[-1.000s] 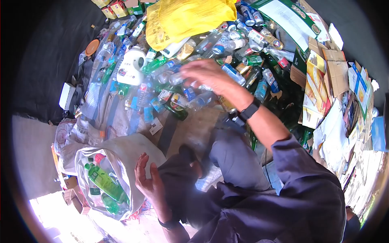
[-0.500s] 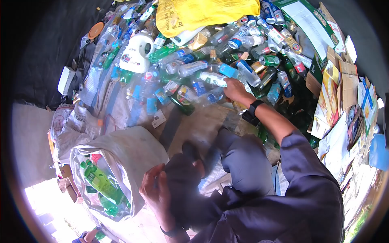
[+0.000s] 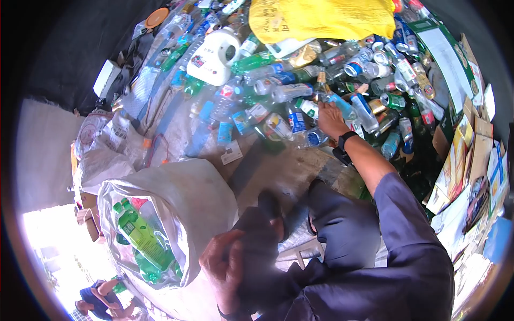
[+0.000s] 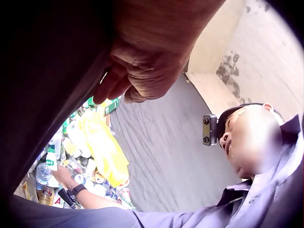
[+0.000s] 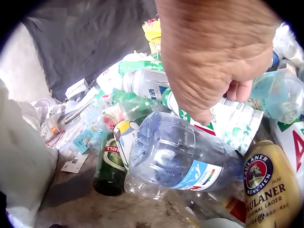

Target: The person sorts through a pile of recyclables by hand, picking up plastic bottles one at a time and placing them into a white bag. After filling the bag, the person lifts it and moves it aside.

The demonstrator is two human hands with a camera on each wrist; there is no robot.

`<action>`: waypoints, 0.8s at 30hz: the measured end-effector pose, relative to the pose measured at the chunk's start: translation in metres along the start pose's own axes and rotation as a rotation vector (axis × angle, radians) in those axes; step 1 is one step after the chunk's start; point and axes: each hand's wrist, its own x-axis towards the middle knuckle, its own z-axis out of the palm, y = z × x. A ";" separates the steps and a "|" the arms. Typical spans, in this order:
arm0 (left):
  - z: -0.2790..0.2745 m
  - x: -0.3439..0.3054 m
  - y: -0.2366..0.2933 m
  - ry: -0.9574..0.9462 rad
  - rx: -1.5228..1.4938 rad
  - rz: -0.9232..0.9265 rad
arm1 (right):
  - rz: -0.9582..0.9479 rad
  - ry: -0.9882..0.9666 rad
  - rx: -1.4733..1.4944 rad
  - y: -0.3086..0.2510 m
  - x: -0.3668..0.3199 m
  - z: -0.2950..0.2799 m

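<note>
In the head view my right hand (image 3: pixel 331 121) is down in the heap of empty bottles and cans. Its thumb and curled fingers grip a white plastic bottle with green print (image 5: pixel 228 121), seen close up in the right wrist view. Just in front of that lie a clear bottle with a blue label (image 5: pixel 166 152), a gold beer can (image 5: pixel 268 183) and a dark green glass bottle (image 5: pixel 110 166). My left hand (image 3: pixel 224 265) hangs loosely curled by the knee, holding nothing, right of a white sack (image 3: pixel 176 184) with green bottles (image 3: pixel 142 235) inside.
A yellow sack (image 3: pixel 321 21) covers the heap's far side, with a white jug (image 3: pixel 215 56) left of it. Flattened cardboard (image 3: pixel 452 171) stands along the right. Another person (image 3: pixel 101 299) is at the lower left, beyond the white sack.
My right hand has come down from above the heap onto the white bottle. The left hand's fingers have curled loosely, and the head view has turned, shifting the heap rightward.
</note>
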 end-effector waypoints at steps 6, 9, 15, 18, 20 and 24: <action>-0.007 -0.001 -0.001 -0.002 -0.025 -0.029 | -0.001 0.033 -0.003 0.010 0.006 0.010; -0.008 0.000 0.004 -0.019 -0.048 -0.031 | -0.025 0.026 -0.055 0.010 -0.003 0.001; -0.009 -0.005 0.001 -0.037 -0.030 0.015 | -0.094 0.034 -0.065 0.016 -0.023 -0.024; -0.009 -0.008 -0.001 -0.018 -0.015 0.053 | -0.060 -0.035 -0.057 0.008 -0.033 -0.053; -0.008 -0.010 -0.005 -0.009 -0.034 0.050 | 0.027 -0.132 0.026 -0.003 -0.040 -0.075; -0.009 -0.014 0.004 0.007 -0.105 0.083 | -0.031 -0.179 0.207 -0.032 -0.048 -0.139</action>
